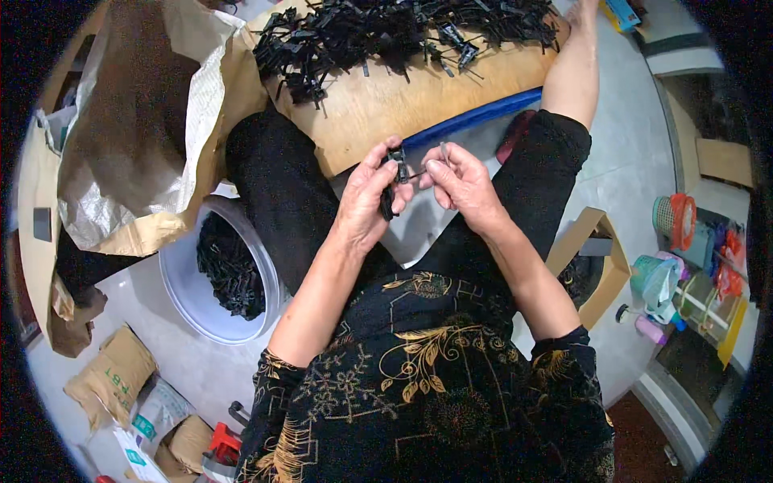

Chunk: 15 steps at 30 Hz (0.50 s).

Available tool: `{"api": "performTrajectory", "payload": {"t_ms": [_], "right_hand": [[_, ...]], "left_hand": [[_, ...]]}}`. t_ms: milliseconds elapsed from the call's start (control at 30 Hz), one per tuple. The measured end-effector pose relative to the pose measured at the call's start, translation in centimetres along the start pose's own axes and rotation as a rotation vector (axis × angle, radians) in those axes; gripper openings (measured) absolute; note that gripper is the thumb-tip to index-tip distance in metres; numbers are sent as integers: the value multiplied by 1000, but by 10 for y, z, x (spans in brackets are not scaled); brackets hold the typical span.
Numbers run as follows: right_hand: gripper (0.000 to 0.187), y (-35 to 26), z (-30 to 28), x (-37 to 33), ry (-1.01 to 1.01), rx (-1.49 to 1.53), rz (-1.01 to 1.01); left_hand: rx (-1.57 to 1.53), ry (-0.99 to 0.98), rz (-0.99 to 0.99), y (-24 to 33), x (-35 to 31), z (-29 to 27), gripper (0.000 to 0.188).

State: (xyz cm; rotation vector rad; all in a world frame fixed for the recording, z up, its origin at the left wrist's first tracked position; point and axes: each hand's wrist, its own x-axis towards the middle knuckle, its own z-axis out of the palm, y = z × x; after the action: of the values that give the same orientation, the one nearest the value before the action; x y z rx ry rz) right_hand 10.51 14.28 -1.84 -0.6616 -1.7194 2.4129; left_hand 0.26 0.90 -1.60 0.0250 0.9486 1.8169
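In front of my lap, my left hand is closed round a small black plastic part, with its fingertips along the top. Close beside it, my right hand pinches something small and thin. A greyish sliver shows at its fingertips, and a thin dark stem spans the gap between the hands. Whether that stem belongs to the part or to a tool, I cannot tell. Beyond my hands, a heap of similar black plastic parts lies on a wooden board with a blue strip along its near edge.
To my left stands a large open paper sack, with a white bucket of black parts below it. An open cardboard box sits by my right leg. Filled brown bags lie lower left; baskets and household items stand far right.
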Motion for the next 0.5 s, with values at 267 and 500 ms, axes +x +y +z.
{"api": "performTrajectory", "payload": {"t_ms": [267,500], "right_hand": [[29,-9,-16,-8,-265,253,235],[21,-5,-20,-10,-199,165,237]], "left_hand": [[143,-220,-170,-1,-11,18,48],[349,-178,-87,-8,-12,18,46]]}}
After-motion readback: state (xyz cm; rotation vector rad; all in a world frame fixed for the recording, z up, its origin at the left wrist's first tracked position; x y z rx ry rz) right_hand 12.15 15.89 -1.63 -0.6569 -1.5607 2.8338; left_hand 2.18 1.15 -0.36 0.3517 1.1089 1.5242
